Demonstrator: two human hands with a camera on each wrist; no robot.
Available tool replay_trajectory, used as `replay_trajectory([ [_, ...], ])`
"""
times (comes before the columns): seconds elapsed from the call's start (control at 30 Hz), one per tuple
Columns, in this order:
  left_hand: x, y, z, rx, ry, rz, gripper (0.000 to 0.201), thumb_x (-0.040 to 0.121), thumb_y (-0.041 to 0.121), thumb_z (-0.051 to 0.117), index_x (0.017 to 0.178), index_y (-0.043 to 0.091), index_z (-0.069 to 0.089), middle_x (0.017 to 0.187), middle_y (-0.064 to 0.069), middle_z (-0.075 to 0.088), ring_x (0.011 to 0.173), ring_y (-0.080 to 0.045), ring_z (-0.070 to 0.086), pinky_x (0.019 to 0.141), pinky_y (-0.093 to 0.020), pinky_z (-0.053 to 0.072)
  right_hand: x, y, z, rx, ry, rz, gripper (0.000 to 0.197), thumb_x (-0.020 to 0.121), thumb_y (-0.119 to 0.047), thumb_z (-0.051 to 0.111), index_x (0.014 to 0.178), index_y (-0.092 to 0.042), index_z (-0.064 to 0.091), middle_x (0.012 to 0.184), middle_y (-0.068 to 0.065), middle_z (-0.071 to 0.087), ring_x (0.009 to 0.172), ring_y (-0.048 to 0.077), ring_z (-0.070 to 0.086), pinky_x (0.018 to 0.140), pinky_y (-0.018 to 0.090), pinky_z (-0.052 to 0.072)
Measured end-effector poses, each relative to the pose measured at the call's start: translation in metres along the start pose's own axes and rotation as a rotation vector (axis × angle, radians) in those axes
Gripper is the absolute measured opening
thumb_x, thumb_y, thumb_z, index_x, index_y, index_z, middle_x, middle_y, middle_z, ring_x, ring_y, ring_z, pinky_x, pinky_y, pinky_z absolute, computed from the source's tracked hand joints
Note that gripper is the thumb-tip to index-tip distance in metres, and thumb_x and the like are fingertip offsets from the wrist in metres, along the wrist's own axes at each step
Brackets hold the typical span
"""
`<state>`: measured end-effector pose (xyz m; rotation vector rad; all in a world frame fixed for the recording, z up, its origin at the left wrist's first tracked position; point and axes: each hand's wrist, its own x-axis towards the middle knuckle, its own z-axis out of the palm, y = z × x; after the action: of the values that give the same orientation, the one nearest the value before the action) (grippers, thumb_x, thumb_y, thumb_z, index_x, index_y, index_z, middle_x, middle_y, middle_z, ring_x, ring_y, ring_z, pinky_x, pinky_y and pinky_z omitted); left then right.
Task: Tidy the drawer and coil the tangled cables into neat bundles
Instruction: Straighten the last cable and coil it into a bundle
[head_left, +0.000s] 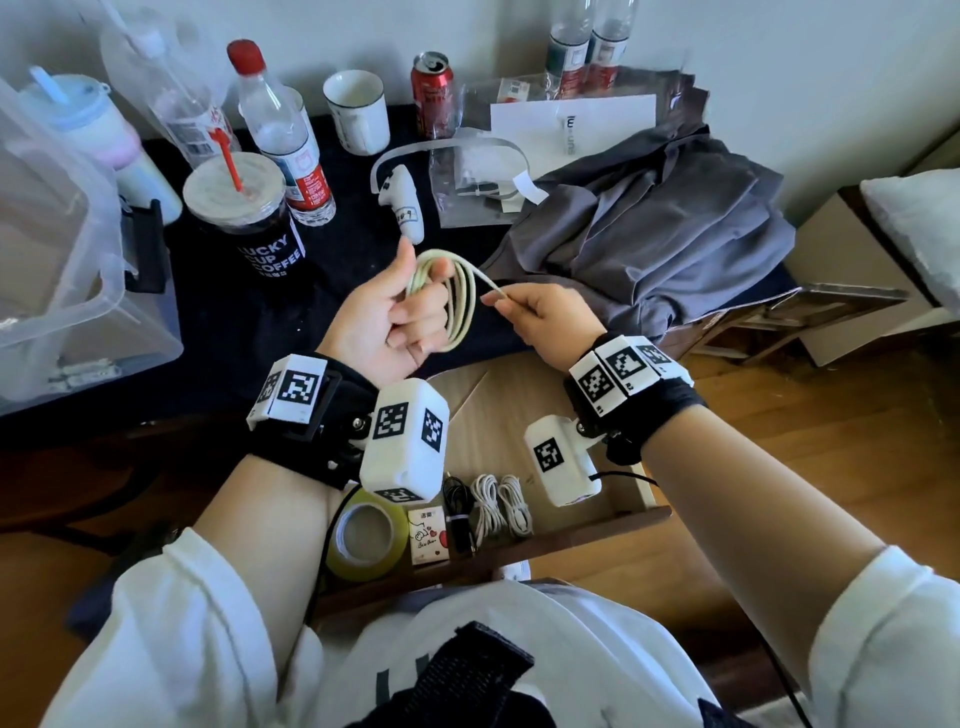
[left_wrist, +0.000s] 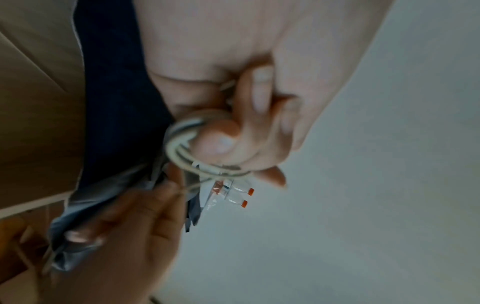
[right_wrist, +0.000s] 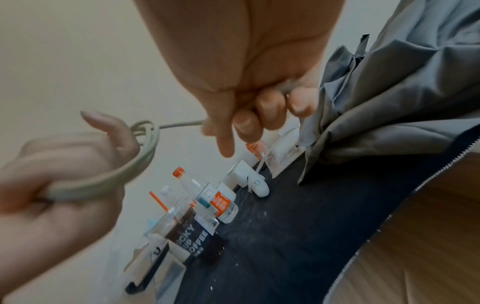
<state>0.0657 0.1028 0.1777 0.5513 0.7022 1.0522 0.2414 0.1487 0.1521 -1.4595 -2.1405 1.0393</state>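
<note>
A cream cable (head_left: 460, 301) is wound in several loops around the fingers of my left hand (head_left: 395, 317), which grips the coil above the dark tabletop. My right hand (head_left: 530, 312) pinches the cable's free end just right of the coil, with a short straight stretch between the two hands. The left wrist view shows the loops (left_wrist: 182, 152) around a fingertip. From the right wrist, the coil (right_wrist: 124, 174) sits in the left hand and the strand (right_wrist: 182, 124) runs to my right fingers. Below my wrists the open wooden drawer (head_left: 519, 405) holds two bundled white cables (head_left: 501, 504) and a black cable (head_left: 457, 512).
The drawer also has a tape roll (head_left: 366, 540) and a small card (head_left: 428, 535). On the dark table stand a coffee cup (head_left: 249, 218), water bottles (head_left: 291, 135), a mug (head_left: 358, 111), a red can (head_left: 434, 93), a white controller (head_left: 402, 202), plastic bags and grey cloth (head_left: 649, 228). A clear bin (head_left: 62, 249) is at left.
</note>
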Motion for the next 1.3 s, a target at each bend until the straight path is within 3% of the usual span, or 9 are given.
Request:
replay_trajectory([
  [0.13, 0.007, 0.001, 0.003, -0.032, 0.090, 0.119, 0.047, 0.101, 0.044, 0.016, 0.086, 0.015, 0.050, 0.040, 0.008, 0.032, 0.032, -0.004, 0.029, 0.044, -0.015, 0.036, -0.006, -0.008, 0.010, -0.082, -0.160, 0.012, 0.032, 0.097, -0.017, 0.044, 0.126, -0.015, 0.055, 0.070, -0.021, 0.046, 0.076, 0.011, 0.048, 0.083, 0.023, 0.038],
  [0.2, 0.012, -0.001, 0.004, -0.051, 0.145, 0.145, 0.045, 0.101, 0.042, 0.017, 0.088, 0.015, 0.050, 0.043, 0.009, 0.036, 0.035, -0.003, 0.032, 0.048, -0.015, 0.039, -0.007, -0.018, 0.014, -0.188, -0.247, -0.007, 0.035, 0.098, -0.019, 0.041, 0.131, -0.014, 0.050, 0.094, -0.003, 0.065, 0.093, 0.022, 0.057, 0.090, 0.025, 0.039],
  [0.3, 0.019, -0.006, 0.003, -0.044, 0.219, 0.165, 0.041, 0.102, 0.039, 0.020, 0.091, 0.014, 0.050, 0.049, 0.011, 0.040, 0.038, -0.003, 0.035, 0.057, -0.018, 0.039, -0.006, -0.027, 0.020, -0.359, -0.301, -0.048, 0.035, 0.098, -0.023, 0.040, 0.131, -0.014, 0.050, 0.119, 0.011, 0.062, 0.110, 0.027, 0.056, 0.094, 0.031, 0.042],
  [0.47, 0.026, -0.005, 0.002, -0.029, 0.292, 0.167, 0.033, 0.103, 0.028, 0.026, 0.096, 0.009, 0.051, 0.055, 0.012, 0.049, 0.039, -0.003, 0.039, 0.062, -0.018, 0.046, -0.004, -0.040, 0.024, -0.539, -0.368, -0.057, 0.032, 0.096, -0.024, 0.040, 0.123, -0.015, 0.055, 0.115, 0.010, 0.061, 0.106, 0.030, 0.057, 0.091, 0.041, 0.047],
  [0.8, 0.018, -0.010, 0.004, 0.204, 0.332, 0.213, 0.015, 0.099, 0.011, 0.040, 0.100, 0.003, 0.053, 0.074, -0.005, 0.073, 0.068, -0.014, 0.070, 0.065, -0.022, 0.055, -0.010, -0.048, 0.012, -0.652, -0.219, -0.219, 0.023, 0.094, -0.031, 0.044, 0.077, -0.018, 0.053, 0.082, 0.003, 0.048, 0.084, 0.026, 0.055, 0.064, 0.031, 0.035],
  [0.93, 0.014, -0.006, -0.003, 0.222, 0.384, 0.177, 0.019, 0.099, 0.009, 0.038, 0.099, 0.008, 0.057, 0.050, 0.008, 0.057, 0.041, -0.006, 0.050, 0.049, -0.020, 0.046, -0.011, -0.043, 0.007, -0.598, -0.179, -0.183, 0.026, 0.093, -0.033, 0.046, 0.075, -0.019, 0.057, 0.077, 0.003, 0.053, 0.084, 0.028, 0.057, 0.062, 0.031, 0.034],
  [1.07, 0.005, 0.002, -0.019, 0.124, 0.263, 0.134, 0.034, 0.101, 0.024, 0.027, 0.089, 0.013, 0.057, 0.038, 0.009, 0.028, 0.029, -0.003, 0.023, 0.040, -0.017, 0.032, -0.011, -0.030, -0.004, -0.552, -0.140, -0.074, 0.024, 0.093, -0.034, 0.046, 0.097, -0.021, 0.067, 0.098, 0.004, 0.065, 0.095, 0.027, 0.058, 0.068, 0.029, 0.037],
  [1.17, 0.002, 0.003, -0.022, 0.142, 0.182, 0.030, 0.052, 0.099, 0.047, 0.020, 0.077, 0.013, 0.053, 0.035, 0.008, 0.025, 0.026, -0.003, 0.019, 0.035, -0.018, 0.024, -0.007, -0.019, -0.007, -0.494, -0.131, 0.033, 0.020, 0.091, -0.026, 0.046, 0.101, -0.022, 0.063, 0.102, 0.003, 0.065, 0.098, 0.026, 0.059, 0.076, 0.032, 0.045],
  [1.3, 0.004, -0.003, -0.017, 0.193, 0.055, -0.099, 0.057, 0.096, 0.053, 0.015, 0.075, 0.011, 0.047, 0.033, 0.008, 0.026, 0.024, -0.003, 0.019, 0.036, -0.019, 0.020, -0.001, -0.018, -0.002, -0.249, -0.105, 0.014, 0.018, 0.085, -0.018, 0.056, 0.102, -0.019, 0.059, 0.087, -0.003, 0.061, 0.088, 0.018, 0.058, 0.074, 0.026, 0.041],
])
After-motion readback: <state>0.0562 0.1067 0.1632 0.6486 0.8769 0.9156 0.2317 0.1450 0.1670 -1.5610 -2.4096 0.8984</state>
